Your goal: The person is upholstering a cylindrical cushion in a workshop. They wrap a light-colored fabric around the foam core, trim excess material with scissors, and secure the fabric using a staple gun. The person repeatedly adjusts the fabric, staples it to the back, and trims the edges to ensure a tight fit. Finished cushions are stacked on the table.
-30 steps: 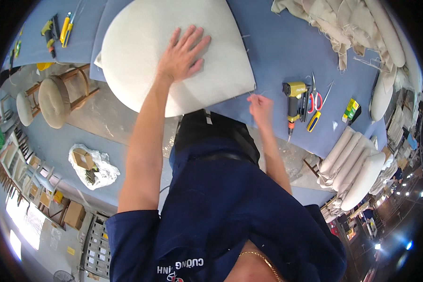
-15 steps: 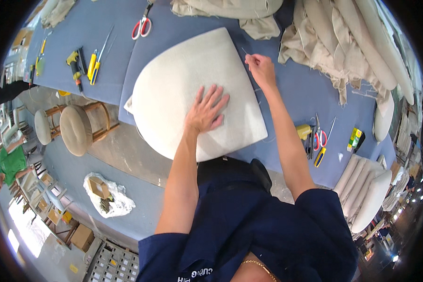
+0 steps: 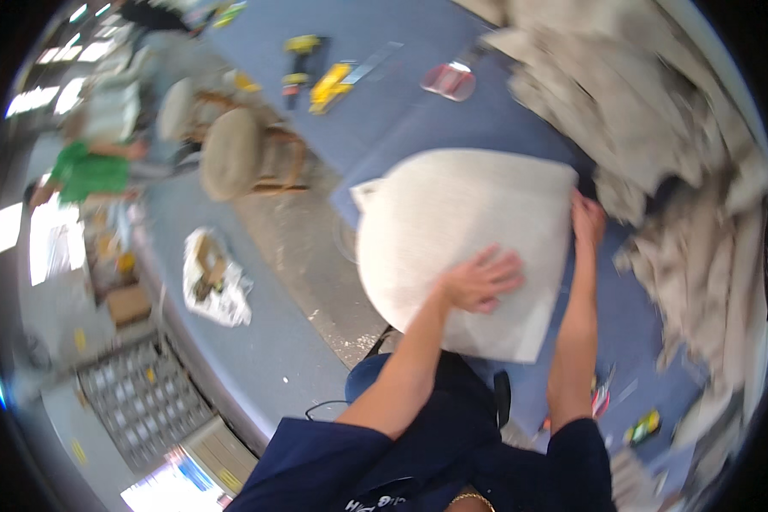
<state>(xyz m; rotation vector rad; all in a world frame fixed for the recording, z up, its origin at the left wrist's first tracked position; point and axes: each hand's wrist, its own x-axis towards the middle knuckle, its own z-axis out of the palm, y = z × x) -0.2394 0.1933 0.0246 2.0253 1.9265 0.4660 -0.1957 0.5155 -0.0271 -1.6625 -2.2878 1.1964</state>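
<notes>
A cream fabric-covered seat cushion [image 3: 452, 205], rounded at its left and straight along its right side, lies on the blue-grey tabletop [image 3: 461, 128]. My left hand [image 3: 484, 280] rests on top of it with the fingers spread. At the cushion's far right corner, my right hand [image 3: 587, 220] has its fingers closed against the edge. Blur hides what they hold; the thin needle seen there half a second ago cannot be made out. A small cream flap [image 3: 365, 194] sticks out at the cushion's left.
Red-handled scissors [image 3: 450, 82], a yellow cutter [image 3: 331, 87] and a yellow-black tool [image 3: 299, 64] lie beyond the cushion. Beige fabric pieces [image 3: 606, 94] are heaped at right. A padded stool [image 3: 232, 154] stands left; a person in green [image 3: 94, 171] is farther off.
The view has swung, so the cushion now sits farther right and lower. My right hand has gone from beside the cushion's edge to its far right corner. The left hand stays flat on top.
</notes>
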